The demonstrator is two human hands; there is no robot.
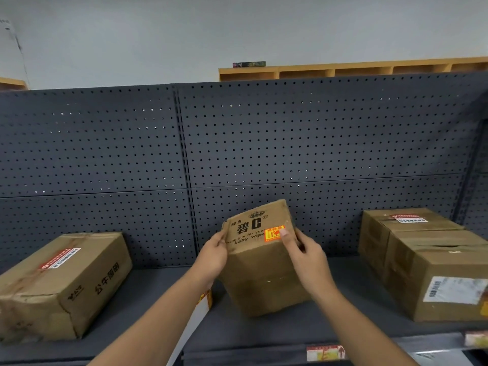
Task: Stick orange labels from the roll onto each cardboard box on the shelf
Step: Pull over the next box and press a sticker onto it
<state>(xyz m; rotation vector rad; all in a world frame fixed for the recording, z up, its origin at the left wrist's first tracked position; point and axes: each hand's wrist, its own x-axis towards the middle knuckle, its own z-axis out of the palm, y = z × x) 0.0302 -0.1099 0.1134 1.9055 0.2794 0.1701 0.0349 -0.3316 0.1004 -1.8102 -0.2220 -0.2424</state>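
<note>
My right hand (307,256) is on the right edge of the small tilted brown cardboard box with black baby-wipe print (264,260), thumb pad pressing the right end of the orange rectangular label (274,233) — fingers wrapped behind the box's far side, so grasping the box while pressing. My left hand (211,257) grips the box's left edge, thumb on the printed face, fingers out of sight behind. Box is tipped back toward the dark perforated metal back panel (105,154), bottom resting on the dark grey shelf board (264,331), centre of the shelf.

Step, as I judge it: smoothing down the label on this box — label looks flat on the upper right of the printed face. Next move calls for a firm rub along it, then setting the box down square.

A white backing strip with orange labels (202,305) hangs below my left wrist; what holds it I cannot tell. Left — large flat brown cardboard box with a red-and-white sticker (60,283). Right — two stacked brown cardboard boxes (422,260), no orange label that I can make out; probably next.
</note>
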